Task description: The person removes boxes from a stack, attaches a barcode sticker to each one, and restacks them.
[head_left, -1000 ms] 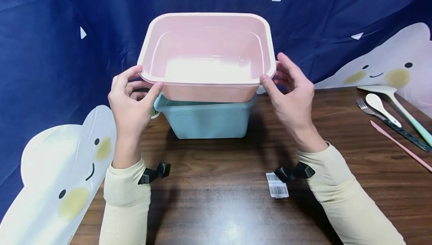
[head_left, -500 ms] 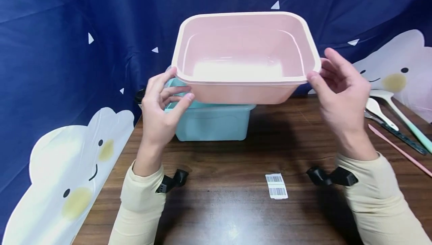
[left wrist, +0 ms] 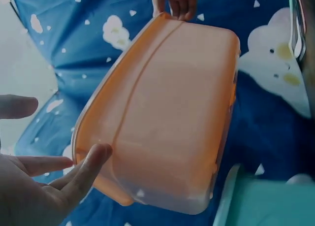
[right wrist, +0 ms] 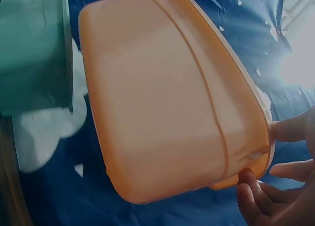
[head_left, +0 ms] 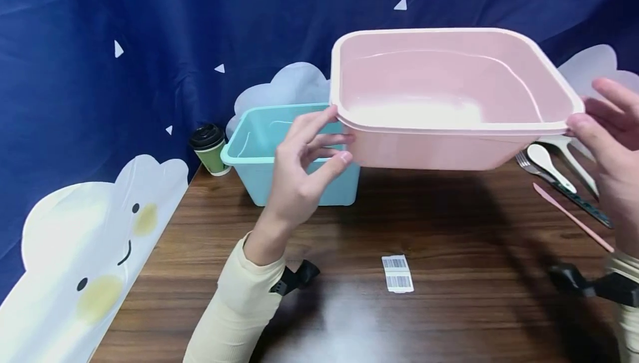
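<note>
- the dark blue backdrop [head_left: 249, 13] hangs behind the wooden table [head_left: 449, 307].
- the pink basin [head_left: 429, 149] is in the air above the table, mouth tipped towards the head camera; the step in hand looks like a 2-handed carry, and the next move seems to call for both hands keeping it even.
- the blue basin [head_left: 254, 180] stands on the table, partly hidden by 1 hand and the pink basin.
- the left hand [head_left: 299, 180] grips the near left corner; the right hand [head_left: 616, 157] pinches the right one.
- the green cup [head_left: 212, 155] stands left, the white spoon [head_left: 549, 166] lies right.
</note>
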Motion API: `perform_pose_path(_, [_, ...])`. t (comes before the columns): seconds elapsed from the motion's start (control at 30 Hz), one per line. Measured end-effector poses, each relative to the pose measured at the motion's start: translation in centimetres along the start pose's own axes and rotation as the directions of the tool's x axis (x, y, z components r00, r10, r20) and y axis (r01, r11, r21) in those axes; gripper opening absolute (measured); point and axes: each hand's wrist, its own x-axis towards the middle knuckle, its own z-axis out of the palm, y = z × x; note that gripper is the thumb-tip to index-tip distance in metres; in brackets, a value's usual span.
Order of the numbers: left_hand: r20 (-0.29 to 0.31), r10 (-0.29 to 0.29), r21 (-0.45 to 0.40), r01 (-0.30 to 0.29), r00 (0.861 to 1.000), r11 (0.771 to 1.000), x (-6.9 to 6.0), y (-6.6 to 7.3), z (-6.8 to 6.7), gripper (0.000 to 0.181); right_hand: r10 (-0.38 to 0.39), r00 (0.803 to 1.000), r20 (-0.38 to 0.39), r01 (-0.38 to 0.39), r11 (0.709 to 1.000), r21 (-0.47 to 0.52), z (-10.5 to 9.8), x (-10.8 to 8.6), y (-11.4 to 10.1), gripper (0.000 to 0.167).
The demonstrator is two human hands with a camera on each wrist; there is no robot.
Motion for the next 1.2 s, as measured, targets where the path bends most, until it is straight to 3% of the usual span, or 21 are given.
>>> perform_pose_path(0.17, [0.038,-0.051,0.008,0.051,0.998,0.999,-0.2,-0.5,1.1,0.057,-0.05,0.999,0.007,0.05,0.995,-0.088,-3.0,0.6,0.6,0.043])
perform_pose_path(0.27, [0.053,-0.085,0.027,0.083,0.995,0.996,-0.5,-0.9,1.6,0.055,-0.003,1.0,-0.005,0.002,0.994,-0.109,-4.3,1.1,1.0,0.041])
perform_pose_path(0.37, [0.064,-0.116,0.055,0.112,0.991,0.992,-0.8,-1.4,2.1,0.055,0.033,0.996,0.08,-0.023,0.992,-0.125,-5.4,1.7,1.2,0.036])
perform_pose_path(0.5, [0.087,-0.174,0.116,0.163,0.981,0.98,-1.1,-2.0,2.8,0.055,0.105,0.974,0.203,-0.081,0.989,-0.122,-6.3,2.6,1.0,0.033])
perform_pose_path(0.67, [0.102,-0.261,0.215,0.235,0.96,0.948,-1.2,-2.7,3.7,0.053,0.225,0.93,0.29,-0.185,0.97,-0.16,-7.4,3.0,1.0,0.036])
perform_pose_path(0.77, [0.109,-0.292,0.264,0.255,0.95,0.93,-1.2,-3.2,4.1,0.051,0.261,0.919,0.297,-0.153,0.927,-0.341,-8.2,3.0,1.2,0.042])
perform_pose_path(0.8, [0.113,-0.303,0.279,0.263,0.946,0.924,-1.2,-3.3,4.3,0.051,0.275,0.916,0.293,-0.146,0.907,-0.395,-8.4,3.0,1.2,0.044])
perform_pose_path(0.87, [0.119,-0.328,0.307,0.279,0.937,0.91,-1.3,-3.7,4.4,0.051,0.311,0.914,0.26,-0.115,0.814,-0.569,-8.3,2.9,1.3,0.045])
perform_pose_path(0.97, [0.123,-0.372,0.361,0.308,0.92,0.88,-1.4,-4.4,4.6,0.052,0.406,0.887,0.219,-0.099,0.632,-0.769,-7.9,2.7,1.6,0.041])
perform_pose_path(1.03, [0.122,-0.399,0.398,0.323,0.909,0.858,-1.6,-4.9,4.7,0.053,0.467,0.862,0.198,-0.069,0.493,-0.867,-7.7,2.6,1.8,0.05])
perform_pose_path(1.07, [0.122,-0.409,0.414,0.328,0.904,0.849,-1.6,-5.0,4.7,0.053,0.497,0.846,0.193,-0.056,0.444,-0.894,-7.7,2.7,1.9,0.054])
perform_pose_path(1.1, [0.122,-0.416,0.43,0.329,0.901,0.84,-1.7,-5.1,4.7,0.054,0.524,0.832,0.183,-0.031,0.374,-0.927,-7.7,2.7,2.0,0.064])
perform_pose_path(1.13, [0.121,-0.421,0.443,0.331,0.899,0.833,-1.8,-5.2,4.7,0.054,0.539,0.823,0.179,-0.012,0.331,-0.943,-7.6,2.7,2.0,0.066])
perform_pose_path(1.2, [0.121,-0.429,0.455,0.334,0.895,0.825,-1.9,-5.3,4.6,0.055,0.563,0.809,0.168,0.002,0.282,-0.959,-7.6,2.8,2.1,0.067])
